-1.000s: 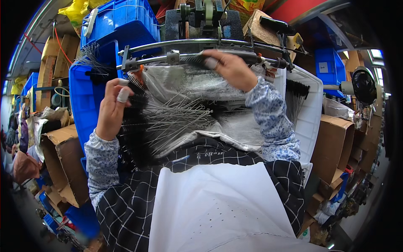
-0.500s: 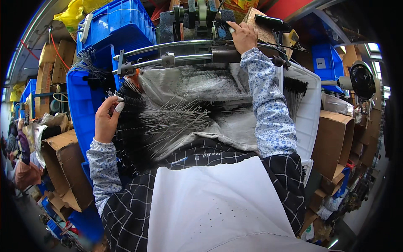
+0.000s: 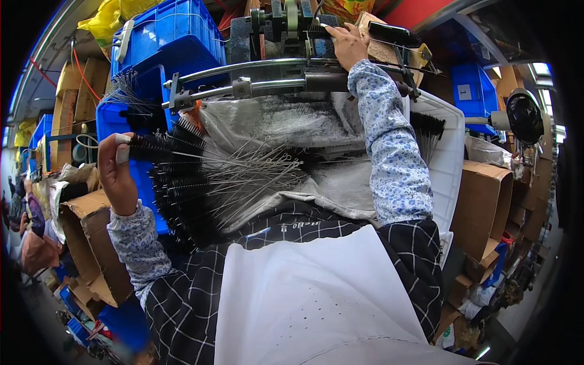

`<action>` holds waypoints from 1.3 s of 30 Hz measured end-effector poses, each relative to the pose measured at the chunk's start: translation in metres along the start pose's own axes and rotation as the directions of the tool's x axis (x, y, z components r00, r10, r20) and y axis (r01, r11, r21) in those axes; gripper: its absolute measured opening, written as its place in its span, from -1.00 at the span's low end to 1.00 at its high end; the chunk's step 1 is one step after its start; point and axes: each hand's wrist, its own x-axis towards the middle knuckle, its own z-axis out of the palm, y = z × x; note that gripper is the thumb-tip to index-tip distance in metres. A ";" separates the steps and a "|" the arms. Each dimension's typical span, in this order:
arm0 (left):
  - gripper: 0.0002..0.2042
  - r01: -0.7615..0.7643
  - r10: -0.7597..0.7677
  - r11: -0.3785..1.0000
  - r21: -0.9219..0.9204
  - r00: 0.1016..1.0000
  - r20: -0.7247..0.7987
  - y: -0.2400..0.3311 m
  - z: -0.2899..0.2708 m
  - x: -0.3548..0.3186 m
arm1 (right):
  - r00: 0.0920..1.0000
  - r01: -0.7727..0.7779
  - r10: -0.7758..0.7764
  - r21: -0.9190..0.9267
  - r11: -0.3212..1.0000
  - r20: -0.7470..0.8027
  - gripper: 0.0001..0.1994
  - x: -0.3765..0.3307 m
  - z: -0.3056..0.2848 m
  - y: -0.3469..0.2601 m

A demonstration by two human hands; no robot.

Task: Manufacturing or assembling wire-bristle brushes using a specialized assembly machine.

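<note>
My left hand point(image 3: 117, 173) grips the bristle end of a black bottle brush point(image 3: 159, 146) at the left edge of a fanned pile of black wire-stemmed brushes point(image 3: 210, 182). The pile lies on a grey plastic sheet point(image 3: 316, 152) in front of me. My right hand point(image 3: 345, 41) reaches up and far forward, fingers resting on the top of a metal machine point(image 3: 286, 24) above two horizontal steel bars point(image 3: 261, 76). Whether it grips anything small there is hidden. A white apron point(image 3: 310, 298) covers my lap.
Blue plastic crates point(image 3: 170, 33) are stacked at the upper left, another blue crate point(image 3: 471, 91) at the upper right. Cardboard boxes point(image 3: 486, 207) stand on the right and cardboard boxes point(image 3: 85, 237) on the left. A white tub rim point(image 3: 447, 152) edges the work area. A black fan point(image 3: 524, 118) sits far right.
My right hand has risen from the steel bar up to the machine top. My left hand has slid left and outward, pulling one brush away from the pile.
</note>
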 end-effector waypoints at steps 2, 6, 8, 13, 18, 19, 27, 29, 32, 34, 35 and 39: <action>-0.86 -0.091 0.103 0.981 -0.172 0.993 0.059 0.004 -0.013 0.000 | 0.983 -0.045 0.035 -0.050 0.998 -0.183 -0.63 -0.009 -0.004 0.000; -0.83 -0.229 0.221 0.956 -0.184 0.973 -0.059 0.007 -0.023 0.004 | 0.952 -0.302 0.299 -0.047 0.952 -0.064 -0.58 -0.027 -0.012 0.002; -0.82 -0.283 0.277 0.949 -0.139 0.959 -0.060 0.021 -0.035 0.010 | 0.956 -0.276 0.279 0.044 0.960 -0.096 -0.60 -0.025 -0.008 0.002; -0.80 -0.370 0.321 0.900 -0.231 0.920 -0.226 0.033 -0.068 0.011 | 0.954 -0.268 0.289 0.205 0.941 -0.078 -0.64 -0.022 -0.012 -0.017; -0.81 -0.316 0.209 0.935 -0.159 0.857 -0.471 0.015 -0.098 -0.009 | 0.957 -0.226 0.257 0.210 0.951 -0.136 -0.65 -0.019 -0.003 -0.030; -0.80 -0.296 0.197 0.943 -0.154 0.866 -0.460 0.015 -0.099 -0.013 | 0.957 -0.227 0.257 0.201 0.953 -0.135 -0.65 -0.018 -0.004 -0.034; -0.83 -0.252 0.099 0.912 -0.324 0.902 -0.420 0.021 -0.069 -0.011 | 0.952 -0.235 0.263 0.174 0.956 -0.158 -0.69 -0.011 -0.007 -0.087; -0.83 -0.245 0.119 0.921 -0.303 0.917 -0.381 0.027 -0.047 -0.004 | 0.957 -0.245 0.264 0.153 0.957 -0.123 -0.69 -0.010 -0.008 -0.095; -0.81 -0.244 0.154 0.894 -0.375 0.955 -0.252 0.024 -0.038 0.000 | 0.958 -0.240 0.261 0.161 0.957 -0.122 -0.69 -0.011 -0.008 -0.091; -0.80 -0.207 0.075 0.910 -0.359 0.935 -0.347 0.021 -0.031 -0.002 | 0.958 -0.233 0.255 0.162 0.959 -0.132 -0.68 -0.013 -0.009 -0.082; -0.78 -0.187 0.053 0.893 -0.410 0.947 -0.315 0.018 -0.035 -0.004 | 0.960 -0.233 0.252 0.155 0.960 -0.123 -0.67 -0.015 -0.009 -0.072; -0.78 -0.110 -0.011 0.914 -0.390 0.955 -0.296 0.016 -0.041 -0.007 | 0.966 -0.226 0.244 0.185 0.957 -0.084 -0.66 -0.014 -0.007 -0.026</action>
